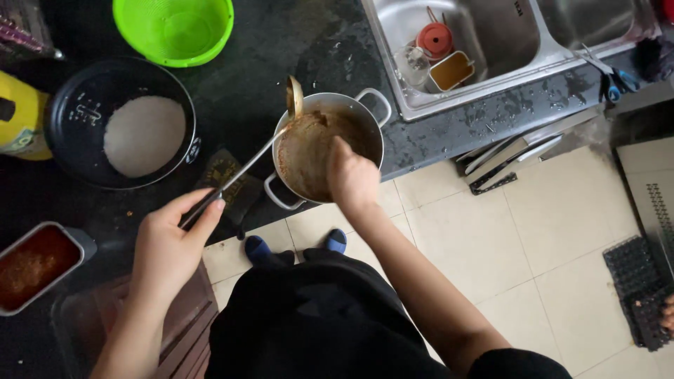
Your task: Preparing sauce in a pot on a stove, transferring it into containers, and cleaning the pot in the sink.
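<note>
A steel pot (372, 107) with two handles stands at the edge of the dark counter and holds a brown paste (303, 149). My right hand (351, 177) reaches into the pot, fingers closed down in the paste. My left hand (172, 242) grips the dark handle of a long metal ladle (242, 172). The ladle's bowl (294, 96), smeared brown, rests on the pot's far rim.
A black inner pot with white rice (144, 135) sits left, a green basket (174, 28) behind it. A metal tin of red-brown sauce (35, 265) is near left. The sink (484, 42) holds small cups. Knives (512, 151) lie beside it.
</note>
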